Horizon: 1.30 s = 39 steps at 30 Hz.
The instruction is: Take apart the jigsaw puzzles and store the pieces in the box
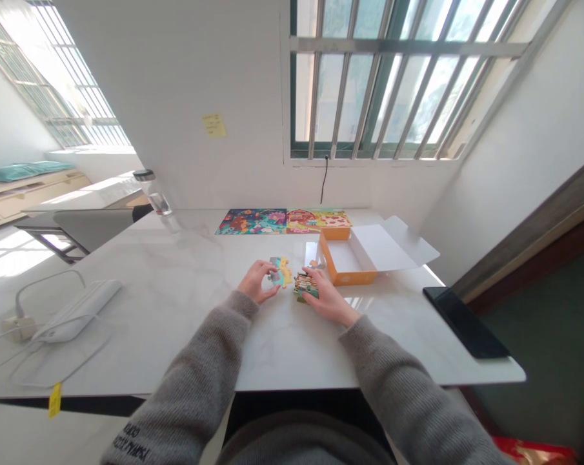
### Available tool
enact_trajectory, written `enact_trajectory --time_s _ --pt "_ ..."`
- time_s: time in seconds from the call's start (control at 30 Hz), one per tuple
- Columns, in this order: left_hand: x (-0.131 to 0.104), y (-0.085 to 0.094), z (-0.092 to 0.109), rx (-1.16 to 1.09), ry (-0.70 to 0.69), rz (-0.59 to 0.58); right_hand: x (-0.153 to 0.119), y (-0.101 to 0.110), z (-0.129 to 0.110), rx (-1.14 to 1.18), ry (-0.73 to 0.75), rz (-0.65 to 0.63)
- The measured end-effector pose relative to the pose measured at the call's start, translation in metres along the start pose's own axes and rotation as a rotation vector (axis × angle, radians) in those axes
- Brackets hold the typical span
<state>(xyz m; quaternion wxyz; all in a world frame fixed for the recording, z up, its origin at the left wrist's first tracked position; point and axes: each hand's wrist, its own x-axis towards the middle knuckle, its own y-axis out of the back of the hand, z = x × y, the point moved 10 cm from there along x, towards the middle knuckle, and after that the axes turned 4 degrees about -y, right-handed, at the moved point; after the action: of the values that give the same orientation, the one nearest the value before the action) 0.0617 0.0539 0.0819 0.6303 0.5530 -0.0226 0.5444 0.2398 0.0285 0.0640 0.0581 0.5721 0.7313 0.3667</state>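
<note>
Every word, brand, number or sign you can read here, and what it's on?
None legible.
Left sleeve: dark lettering, too unclear to read.
Yellow wall note: writing too small.
Yellow tag, lower left: any print too blurred.
Puzzle pieces: no text discernible.

- From the wearer's head, by the near edge of the table (175, 290), the camera is looking forward and down.
- It is facing the far edge and the wall (253, 77).
- It is framing the left hand (255, 283) and right hand (329, 299) from nearby.
- It is including the near right corner and cropping the near left.
</note>
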Motion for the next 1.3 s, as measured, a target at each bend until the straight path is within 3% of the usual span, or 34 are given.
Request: enact_trajectory --time_s 0.1,0.2,0.37,0.47,0.57,0.7,0.93,1.07,1.3 --pt "-0.001 -0.002 -0.001 -0.056 -0.008 -0.047 0.0 0.001 0.001 -0.003 -0.003 0.011" --pt "-0.003 -0.003 -0.018 0.057 0.064 -0.124 0.0 0.001 0.001 -0.005 -0.014 0.0" --pt "-0.021 0.02 -0.071 0.404 0.397 -0.186 -0.001 0.0 0.0 0.001 -0.026 -0.008" --pt "-0.031 0.025 -0.088 0.513 0.538 -0.22 -0.001 0.001 0.001 0.001 -0.036 -0.002" --pt "-0.021 0.016 -0.081 0.493 0.49 -0.187 0.0 0.0 0.001 -0.002 -0.025 0.002" --pt "0.004 -0.008 -0.066 0.432 0.367 -0.184 0.0 0.001 0.0 -0.007 -0.013 -0.003" --pt "0.03 -0.046 -0.08 0.285 0.339 -0.328 -0.001 0.002 -0.005 -0.008 -0.014 -0.016" --pt "0.034 -0.045 -0.082 0.27 0.375 -0.338 -0.002 0.003 -0.005 -0.006 -0.009 -0.011" --pt "0.02 -0.032 -0.066 0.372 0.417 -0.339 -0.001 0.001 -0.001 -0.006 -0.02 -0.014"
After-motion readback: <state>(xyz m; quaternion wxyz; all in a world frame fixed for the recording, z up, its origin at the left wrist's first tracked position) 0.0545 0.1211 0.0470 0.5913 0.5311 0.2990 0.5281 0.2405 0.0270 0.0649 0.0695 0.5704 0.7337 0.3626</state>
